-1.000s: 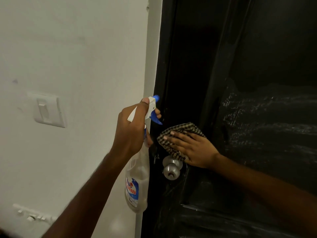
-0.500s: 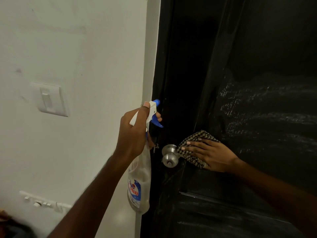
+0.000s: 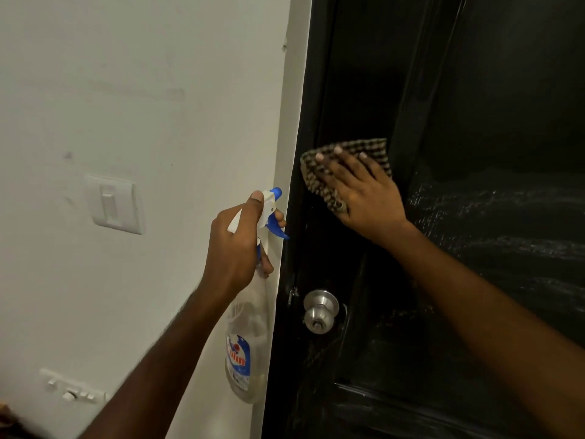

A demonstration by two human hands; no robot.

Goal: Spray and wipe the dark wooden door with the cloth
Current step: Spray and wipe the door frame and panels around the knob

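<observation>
The right hand (image 3: 364,198) lies flat with straight, spread fingers, pressing the checked brown-and-cream cloth (image 3: 316,182) against the glossy dark wooden door (image 3: 490,90). The left hand (image 3: 234,245), beside and below the right, is curled round the neck of the clear plastic spray bottle (image 3: 247,343). The round silver metal knob (image 3: 319,310) sits below the right hand. The cloth is soft and limp, so hold it under the palm or it will likely bunch. The bottle appears mostly empty, hence light; grip it at the neck.
</observation>
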